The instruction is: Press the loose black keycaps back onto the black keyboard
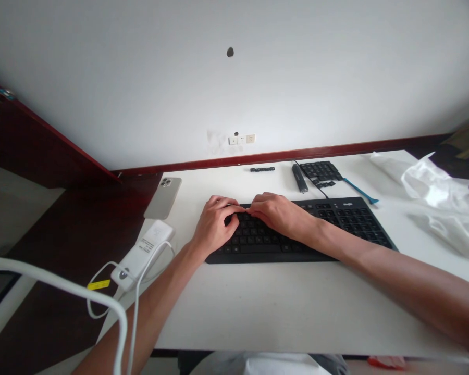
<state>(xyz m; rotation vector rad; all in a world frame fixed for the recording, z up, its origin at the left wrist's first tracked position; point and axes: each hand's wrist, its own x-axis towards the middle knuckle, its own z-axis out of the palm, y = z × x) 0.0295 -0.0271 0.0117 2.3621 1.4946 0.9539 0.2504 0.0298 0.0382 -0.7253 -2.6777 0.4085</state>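
A black keyboard [260, 248] lies on the white table, its keys partly covered by my hands. My left hand [217, 221] rests over its upper left part, the index finger stretched toward the right hand and the thumb bent apart below it. Close beside it, my right hand [273, 212] has its fingers drawn together over the upper row. The fingertips of both hands meet there; whatever lies between the right fingers is hidden. Behind the keyboard lie a block of loose black keycaps [321, 171], a short row of keycaps [262, 169] and a teal-handled tool [361, 191].
A bundled black cable [299, 178] lies behind the keyboard. To the left are a phone [163, 198] and a white power strip [146, 250] with its cord. Crumpled clear plastic [441, 187] covers the right side. The wall with sockets [241, 139] stands behind the table [258, 307].
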